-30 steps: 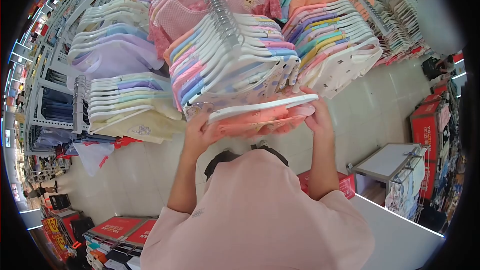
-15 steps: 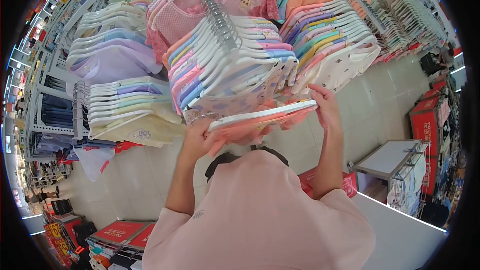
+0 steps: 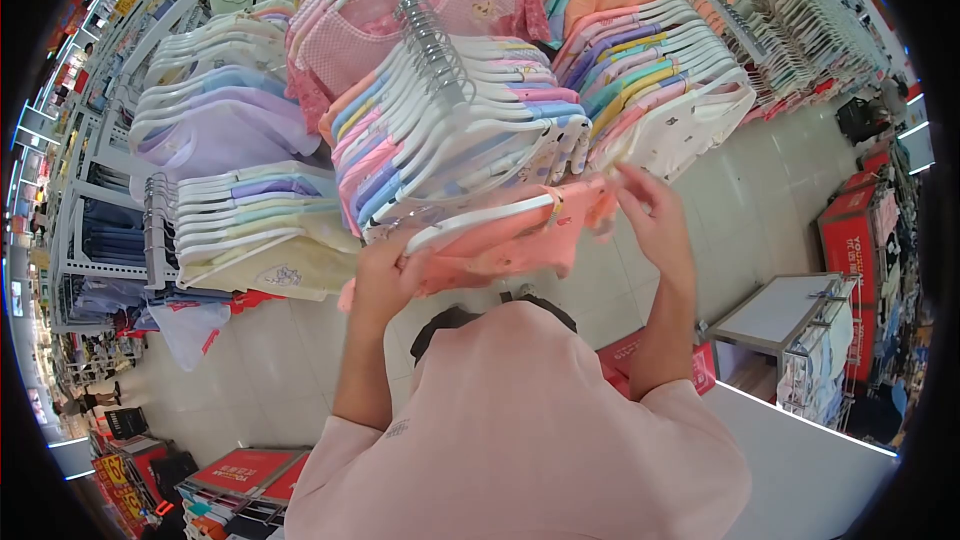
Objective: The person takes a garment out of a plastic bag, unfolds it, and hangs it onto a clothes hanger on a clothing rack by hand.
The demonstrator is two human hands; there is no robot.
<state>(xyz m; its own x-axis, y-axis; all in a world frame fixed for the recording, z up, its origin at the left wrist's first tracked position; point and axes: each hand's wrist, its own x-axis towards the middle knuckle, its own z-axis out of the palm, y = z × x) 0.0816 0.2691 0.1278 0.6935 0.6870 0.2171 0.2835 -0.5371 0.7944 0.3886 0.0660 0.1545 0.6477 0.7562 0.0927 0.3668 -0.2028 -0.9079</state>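
A coral-orange garment (image 3: 520, 245) hangs on a white hanger (image 3: 485, 221) in front of the centre rack. My left hand (image 3: 390, 268) is closed around the hanger's left end and the cloth there. At the garment's right side is my right hand (image 3: 648, 210), its thumb and fingers bent around the edge of the cloth near the shoulder. The hanger's right end is covered by the cloth. Just behind are the hung printed clothes (image 3: 470, 155) on white hangers, on a metal display arm (image 3: 435, 50).
More hung clothes stand left, with a yellow top (image 3: 280, 265), and right, with a white printed top (image 3: 680, 130). A white-topped stand (image 3: 775, 310) and red boxes (image 3: 845, 250) are at the right. A white plastic bag (image 3: 190, 330) hangs lower left.
The coral garment has spread out and its right part now covers the hanger's end. My right hand has shifted slightly right and down, off the bare hanger end.
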